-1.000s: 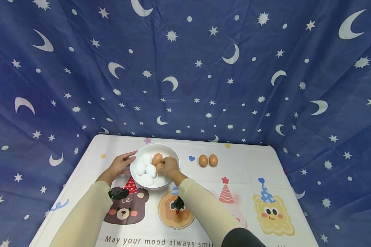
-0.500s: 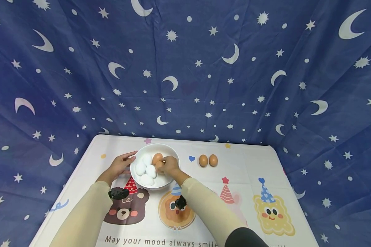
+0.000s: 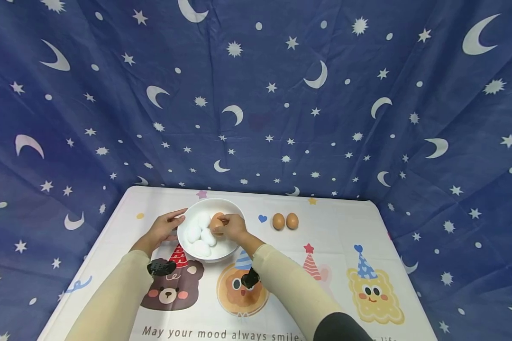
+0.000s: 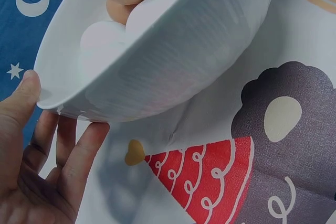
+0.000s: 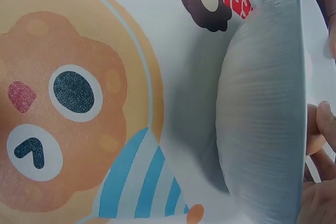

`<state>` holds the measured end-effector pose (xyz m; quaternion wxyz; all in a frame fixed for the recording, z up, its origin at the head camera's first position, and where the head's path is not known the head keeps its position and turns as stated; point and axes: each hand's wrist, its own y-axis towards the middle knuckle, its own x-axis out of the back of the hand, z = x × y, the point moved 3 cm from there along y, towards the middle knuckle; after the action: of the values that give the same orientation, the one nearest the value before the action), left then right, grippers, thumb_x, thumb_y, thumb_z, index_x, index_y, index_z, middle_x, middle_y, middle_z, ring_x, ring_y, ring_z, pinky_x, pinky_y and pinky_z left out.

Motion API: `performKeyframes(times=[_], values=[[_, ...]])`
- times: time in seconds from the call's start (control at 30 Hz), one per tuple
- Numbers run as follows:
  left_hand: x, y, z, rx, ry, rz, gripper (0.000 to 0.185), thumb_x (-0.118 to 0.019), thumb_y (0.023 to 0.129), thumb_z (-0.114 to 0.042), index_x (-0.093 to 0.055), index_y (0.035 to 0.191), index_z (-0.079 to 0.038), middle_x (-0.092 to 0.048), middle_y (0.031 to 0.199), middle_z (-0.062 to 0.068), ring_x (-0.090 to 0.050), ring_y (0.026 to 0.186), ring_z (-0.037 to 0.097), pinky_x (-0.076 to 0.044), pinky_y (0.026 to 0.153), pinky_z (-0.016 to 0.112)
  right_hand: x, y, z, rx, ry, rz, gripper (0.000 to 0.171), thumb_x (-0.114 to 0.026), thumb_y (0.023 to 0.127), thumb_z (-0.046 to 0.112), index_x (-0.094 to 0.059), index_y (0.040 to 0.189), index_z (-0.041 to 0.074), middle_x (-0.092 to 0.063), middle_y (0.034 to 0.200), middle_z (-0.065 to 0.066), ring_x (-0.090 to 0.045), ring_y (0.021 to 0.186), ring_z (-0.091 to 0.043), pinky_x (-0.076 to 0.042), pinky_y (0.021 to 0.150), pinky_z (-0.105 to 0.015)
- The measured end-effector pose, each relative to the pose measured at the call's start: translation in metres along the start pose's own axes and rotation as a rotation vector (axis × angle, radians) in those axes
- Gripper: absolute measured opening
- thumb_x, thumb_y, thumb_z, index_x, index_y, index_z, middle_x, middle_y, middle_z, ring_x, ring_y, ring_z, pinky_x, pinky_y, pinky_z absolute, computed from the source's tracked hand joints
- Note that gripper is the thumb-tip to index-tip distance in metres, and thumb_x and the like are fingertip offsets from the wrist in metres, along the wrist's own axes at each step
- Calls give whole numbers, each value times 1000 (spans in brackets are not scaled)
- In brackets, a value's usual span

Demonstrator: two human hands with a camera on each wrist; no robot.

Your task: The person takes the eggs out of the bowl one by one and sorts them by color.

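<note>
A white bowl on the table holds several white eggs and brown ones. My left hand grips its left side; in the left wrist view the thumb lies at the rim and fingers touch the wall from below. Inside the bowl, my right hand pinches a brown egg between thumb and fingers. The left wrist view has that egg above another brown egg, which is mostly covered. From the right wrist, the bowl wall hides much of the inside.
Two brown eggs lie side by side on the tablecloth, right of the bowl. The cloth carries printed cartoon figures and lettering. A blue curtain with moons and stars hangs behind the table.
My right hand has shifted the pinched brown egg slightly toward the far side, so it now overlaps the other brown egg in the bowl. The left hand stays at the rim.
</note>
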<state>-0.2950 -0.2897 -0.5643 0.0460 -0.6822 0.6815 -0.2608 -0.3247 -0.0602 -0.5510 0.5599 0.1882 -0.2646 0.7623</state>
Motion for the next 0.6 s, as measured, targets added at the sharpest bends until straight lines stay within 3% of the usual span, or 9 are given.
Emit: performKeyframes(times=[0.27,0.43,0.6], values=[[1,-1,-1,-1,-1,-4,53,-51,103,-36,-39,152,-21,-49,137,23,-55,123,37,-61,82,36,5,-3,4,-18,111,37,41,-82,81,19,-71,118,4,-72,98,-6,-64,86,-12,-54,71,-18],[1,-1,0,-5,-5,0,53,-52,103,-36,-40,152,-21,-50,137,23,-58,119,33,-61,81,36,15,-1,2,-51,175,59,41,-81,83,21,-70,120,7,-72,106,-7,-66,96,-17,-57,78,-22],[0,-1,-1,1,2,-3,54,-52,102,-37,-39,152,-21,-47,138,24,-53,126,39,-61,79,34,31,-1,0,-85,266,58,41,-80,84,17,-69,122,7,-71,113,-10,-65,107,-23,-56,88,-27]])
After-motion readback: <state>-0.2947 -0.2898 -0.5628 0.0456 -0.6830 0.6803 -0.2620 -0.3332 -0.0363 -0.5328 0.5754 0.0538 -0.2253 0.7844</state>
